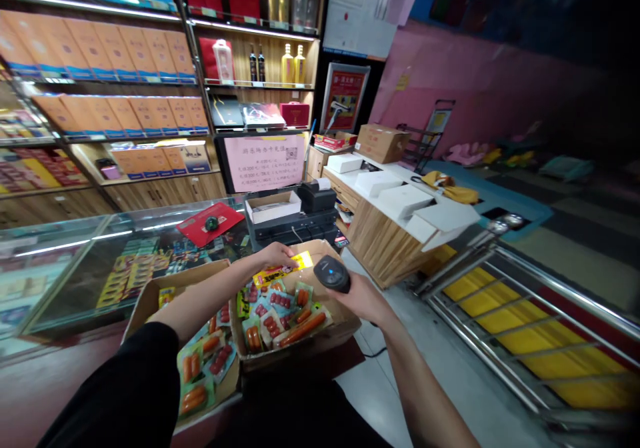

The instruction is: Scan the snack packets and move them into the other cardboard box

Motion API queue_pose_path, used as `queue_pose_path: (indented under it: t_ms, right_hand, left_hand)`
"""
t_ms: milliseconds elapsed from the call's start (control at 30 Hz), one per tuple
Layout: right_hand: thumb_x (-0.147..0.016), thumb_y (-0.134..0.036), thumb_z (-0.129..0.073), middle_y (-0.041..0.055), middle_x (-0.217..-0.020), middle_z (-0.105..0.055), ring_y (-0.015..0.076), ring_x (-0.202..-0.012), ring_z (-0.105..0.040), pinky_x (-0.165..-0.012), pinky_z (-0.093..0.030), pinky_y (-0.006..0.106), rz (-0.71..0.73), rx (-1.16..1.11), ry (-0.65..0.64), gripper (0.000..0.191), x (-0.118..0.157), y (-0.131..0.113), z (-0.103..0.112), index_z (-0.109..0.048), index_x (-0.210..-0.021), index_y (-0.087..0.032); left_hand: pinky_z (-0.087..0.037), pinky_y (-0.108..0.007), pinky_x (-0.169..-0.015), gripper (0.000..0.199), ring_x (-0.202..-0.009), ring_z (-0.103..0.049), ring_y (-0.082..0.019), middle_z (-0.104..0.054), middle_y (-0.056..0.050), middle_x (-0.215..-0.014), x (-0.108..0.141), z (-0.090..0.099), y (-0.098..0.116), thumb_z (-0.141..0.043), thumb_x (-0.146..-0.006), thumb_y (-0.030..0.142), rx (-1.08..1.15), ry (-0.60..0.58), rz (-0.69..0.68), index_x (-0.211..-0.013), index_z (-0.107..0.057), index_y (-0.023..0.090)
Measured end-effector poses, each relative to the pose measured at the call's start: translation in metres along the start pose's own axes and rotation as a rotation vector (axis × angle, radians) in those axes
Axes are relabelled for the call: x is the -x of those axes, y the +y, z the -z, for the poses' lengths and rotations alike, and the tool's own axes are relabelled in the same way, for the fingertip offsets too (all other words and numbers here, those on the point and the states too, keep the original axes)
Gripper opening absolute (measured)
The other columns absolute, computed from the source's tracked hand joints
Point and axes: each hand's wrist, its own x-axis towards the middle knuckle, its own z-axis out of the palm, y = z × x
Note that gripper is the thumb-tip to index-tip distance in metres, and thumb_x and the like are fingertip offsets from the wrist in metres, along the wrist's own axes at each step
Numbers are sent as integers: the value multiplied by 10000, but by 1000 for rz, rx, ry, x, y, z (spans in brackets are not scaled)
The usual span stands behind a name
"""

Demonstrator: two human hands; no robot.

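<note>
Over a cardboard box (320, 353), my left hand (277, 255) pinches a yellow snack packet (270, 276) by its edge. My right hand (364, 296) is wrapped round a dark barcode scanner (331, 272) with a small blue light, just right of the packet and pointed towards it. A bright patch lights the packet's right end. Inside the box lie several sealed sausage packs (273, 325), some with short red sausages, one with a long sausage (303, 329). My left forearm crosses a second cardboard box (145, 301), which holds more sausage packs (193, 367).
Behind the boxes stand a receipt printer (317, 197) and a white tray (273, 207). A glass display counter (95, 261) with a red folder (213, 223) lies left. To the right are a white-topped counter (380, 188) and a metal railing (500, 308). Stocked shelves line the wall.
</note>
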Motion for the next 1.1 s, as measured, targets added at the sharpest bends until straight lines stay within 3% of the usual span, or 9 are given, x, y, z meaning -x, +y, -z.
queue_pose_path:
  t_ms: [167,367,500,633,733,833,967,1100]
  right_hand:
    - [-783,-479,-674,144,-1017,-771,350,-1029,-704,-798,-537,385,17,161,-24,486,-20,12,-6,-679,-1156,-168]
    - [-794,-573,-607,150,-1000,-772,361,-1021,-710,-764,-542,382,88,210,-48,553,-55,28,-17,-663,-1188,-189]
    - [-781,-619,-590,151,-942,-770,370,-971,-721,-732,-547,390,129,252,-86,578,-73,26,-27,-665,-1160,-189]
    - [-773,-603,-600,150,-925,-765,365,-953,-719,-744,-548,393,184,257,-108,499,-79,18,-33,-698,-1048,-198]
    - [-783,-578,-602,151,-943,-763,351,-950,-720,-746,-545,380,194,238,-119,459,-78,16,-33,-702,-1022,-199]
    - [-798,-567,-590,153,-981,-762,352,-982,-713,-759,-541,383,178,223,-121,458,-74,18,-31,-699,-1043,-196]
    - [-786,-552,-623,155,-953,-764,352,-974,-716,-739,-532,377,111,209,-92,458,-64,18,-26,-705,-1034,-175]
    - [-754,-462,-702,124,-904,-769,318,-920,-727,-732,-522,346,72,152,-43,402,-50,4,-18,-718,-1050,-191]
  left_hand:
    - [-476,-239,-606,514,-625,-613,-141,-694,0,-669,49,47,-39,-924,-377,400,186,123,71,-762,-697,146]
    - [-434,-198,-565,513,-595,-586,-107,-672,18,-645,158,113,-100,-914,-405,473,184,421,136,-706,-659,144]
    - [-442,-191,-540,561,-628,-617,-118,-691,1,-701,226,130,-125,-888,-464,539,213,515,230,-813,-691,147]
    - [-475,-210,-556,603,-677,-657,-147,-706,-32,-727,257,128,-130,-906,-443,531,303,552,283,-850,-690,142]
    - [-482,-214,-554,600,-688,-664,-152,-714,-41,-748,255,122,-122,-897,-458,545,307,534,268,-852,-697,140]
    - [-487,-220,-552,582,-645,-644,-136,-710,-42,-735,235,112,-108,-891,-478,548,276,475,232,-833,-699,128]
    - [-494,-239,-550,579,-591,-615,-124,-696,-25,-697,187,89,-87,-910,-452,517,303,352,185,-818,-683,130]
    - [-480,-227,-546,545,-594,-616,-124,-685,-9,-674,126,58,-67,-910,-463,491,229,169,97,-821,-694,140]
